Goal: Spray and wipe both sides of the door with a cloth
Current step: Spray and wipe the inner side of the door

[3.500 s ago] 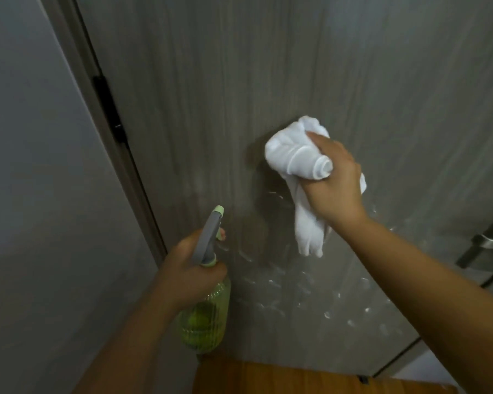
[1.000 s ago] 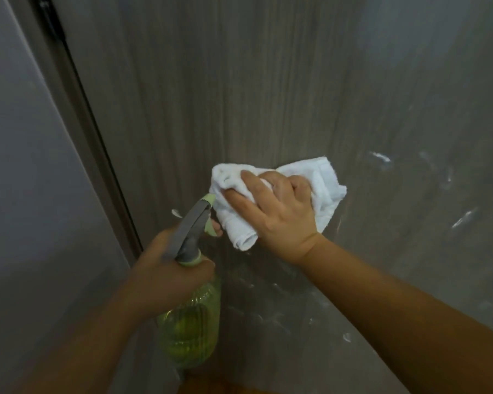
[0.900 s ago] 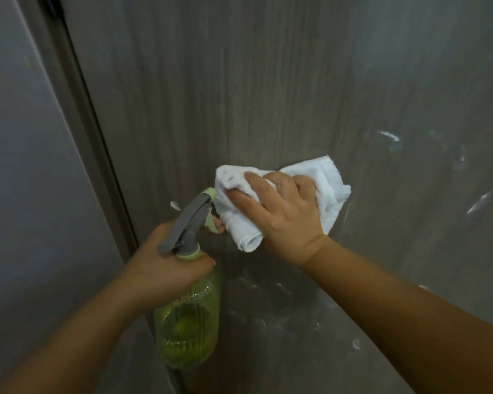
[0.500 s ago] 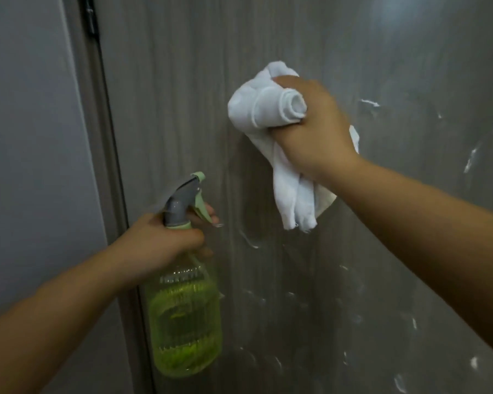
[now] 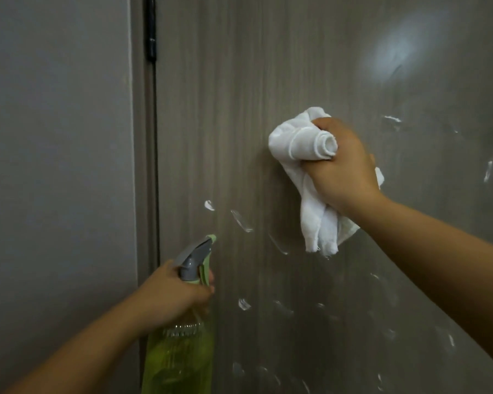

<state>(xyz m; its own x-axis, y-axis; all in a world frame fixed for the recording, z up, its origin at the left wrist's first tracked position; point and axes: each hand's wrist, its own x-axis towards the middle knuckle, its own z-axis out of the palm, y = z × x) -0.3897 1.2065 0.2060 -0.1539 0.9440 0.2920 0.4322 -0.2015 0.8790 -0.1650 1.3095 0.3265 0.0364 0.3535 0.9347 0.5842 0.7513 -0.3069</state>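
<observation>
Mid-wipe on this side: the right hand grips the cloth against the door, wet streaks remain lower frame, and the left hand holds the spray bottle.

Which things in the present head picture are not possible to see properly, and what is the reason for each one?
- Spray bottle: base cut off by the bottom edge; neck covered by the left hand.
- Cloth: its middle is hidden inside the right hand.
- Door: handle, far edge and other side lie outside the head view.
- Hinge: too dark for detail.
- Bottle lettering: too small.
</observation>
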